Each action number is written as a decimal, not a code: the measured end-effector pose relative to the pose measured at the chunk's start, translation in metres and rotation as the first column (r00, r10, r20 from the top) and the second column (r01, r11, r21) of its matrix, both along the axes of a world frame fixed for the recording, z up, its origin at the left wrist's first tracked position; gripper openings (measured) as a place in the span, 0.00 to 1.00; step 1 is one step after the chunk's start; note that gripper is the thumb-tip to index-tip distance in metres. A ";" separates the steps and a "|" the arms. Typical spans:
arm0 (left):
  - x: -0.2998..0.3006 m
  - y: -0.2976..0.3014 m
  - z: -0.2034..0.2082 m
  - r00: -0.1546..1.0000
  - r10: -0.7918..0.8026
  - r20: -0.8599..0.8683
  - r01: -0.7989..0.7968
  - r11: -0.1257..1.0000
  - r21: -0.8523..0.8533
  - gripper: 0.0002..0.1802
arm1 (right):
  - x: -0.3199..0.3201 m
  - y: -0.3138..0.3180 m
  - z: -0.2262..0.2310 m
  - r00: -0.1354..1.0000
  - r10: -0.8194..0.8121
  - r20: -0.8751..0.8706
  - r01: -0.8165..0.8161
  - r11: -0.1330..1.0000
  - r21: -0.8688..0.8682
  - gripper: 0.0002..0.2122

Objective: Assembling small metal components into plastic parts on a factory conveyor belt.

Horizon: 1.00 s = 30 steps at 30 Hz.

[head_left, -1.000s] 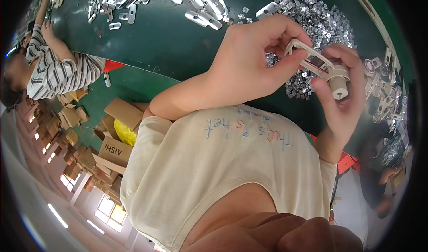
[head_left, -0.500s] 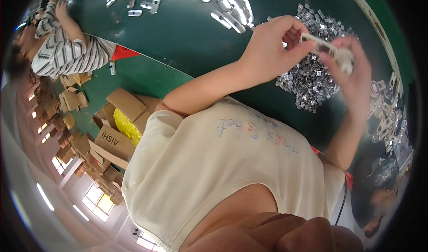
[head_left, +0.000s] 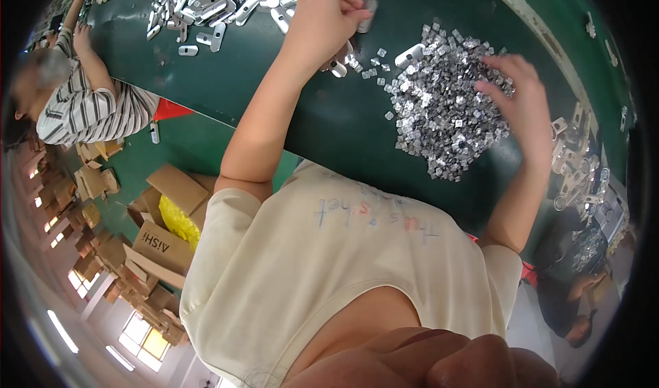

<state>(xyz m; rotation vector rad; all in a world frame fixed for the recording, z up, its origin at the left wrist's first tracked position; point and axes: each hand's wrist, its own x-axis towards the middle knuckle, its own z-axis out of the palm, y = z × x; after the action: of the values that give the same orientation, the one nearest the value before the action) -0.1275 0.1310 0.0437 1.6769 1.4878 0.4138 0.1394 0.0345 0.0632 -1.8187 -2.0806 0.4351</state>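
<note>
My left hand (head_left: 322, 29) pinches an elongated, round-ended silver metal plate (head_left: 368, 16) between thumb and fingers, above the dark green table. Another silver plate (head_left: 337, 68) shows partly below that hand. On the right, my right hand (head_left: 520, 93) reaches over the edge of a heap of small square metal pieces (head_left: 446, 113). Its thumb and curled fingers are apart, and I see nothing held between them. One more silver plate (head_left: 410, 56) lies against the far left side of the heap, near several loose small pieces (head_left: 376, 62).
A pile of silver plates (head_left: 206, 7) lies at the far left. Pale parts with round ends (head_left: 580, 172) are heaped on the right. At left a person in a striped shirt (head_left: 86, 110) sits by the table. An open cardboard box (head_left: 159, 245) with yellow contents stands on the floor.
My hands have separated, and the pale part between them is gone from them. The left moved left and now grips a metal plate; the right came down to the heap of small pieces.
</note>
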 end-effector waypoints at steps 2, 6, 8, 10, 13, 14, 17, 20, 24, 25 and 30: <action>-0.001 -0.007 -0.005 0.957 -0.079 0.279 0.071 0.997 0.037 0.12 | -0.020 -0.018 -0.002 0.993 -0.097 -0.067 0.089 0.989 -0.114 0.12; 0.020 -0.032 0.015 0.773 -0.026 0.634 0.117 0.988 -0.102 0.12 | -0.008 -0.030 -0.020 0.993 -0.119 -0.009 0.119 0.987 0.104 0.06; 0.024 -0.044 0.020 0.694 -0.013 0.720 0.143 0.982 -0.121 0.14 | -0.010 -0.034 -0.016 0.980 -0.188 -0.064 0.194 0.974 0.112 0.06; 0.027 -0.054 0.028 0.691 -0.028 0.722 0.165 0.979 -0.119 0.16 | -0.010 -0.037 -0.013 0.960 -0.256 -0.112 0.269 0.956 0.120 0.06; 0.031 -0.063 0.031 0.685 -0.059 0.727 0.179 0.980 -0.088 0.15 | -0.001 -0.043 -0.014 0.791 -0.400 -0.462 0.373 0.915 -0.155 0.11; 0.031 -0.065 0.027 0.653 -0.045 0.756 0.176 0.980 -0.095 0.13 | -0.005 -0.046 -0.012 0.685 -0.392 -0.614 0.336 0.918 -0.211 0.11; 0.033 -0.068 0.030 0.587 0.074 0.806 0.188 0.956 -0.224 0.11 | -0.013 -0.048 0.003 0.376 -0.314 -0.872 0.094 0.949 -0.302 0.13; 0.038 -0.066 0.044 0.584 0.103 0.805 0.258 0.917 -0.304 0.11 | -0.019 -0.055 0.026 0.217 -0.322 -0.922 0.064 0.947 -0.316 0.15; 0.043 -0.075 0.035 0.635 0.014 0.772 0.273 0.931 -0.242 0.11 | -0.023 -0.065 0.028 0.102 -0.298 -0.949 0.044 0.954 -0.295 0.14; 0.046 -0.076 0.034 0.669 -0.065 0.740 0.268 0.950 -0.158 0.10 | -0.024 -0.066 0.029 0.072 -0.293 -0.953 0.042 0.956 -0.291 0.14; 0.053 -0.084 0.040 0.687 -0.012 0.726 0.239 0.948 -0.210 0.11 | -0.032 -0.073 0.028 0.291 -0.196 -0.937 0.214 0.967 -0.136 0.10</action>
<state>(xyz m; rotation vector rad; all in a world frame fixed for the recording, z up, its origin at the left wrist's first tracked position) -0.0744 0.0468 0.0839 1.1547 0.7805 0.6512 0.1075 -0.0381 0.0917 -1.2052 -0.9518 1.0908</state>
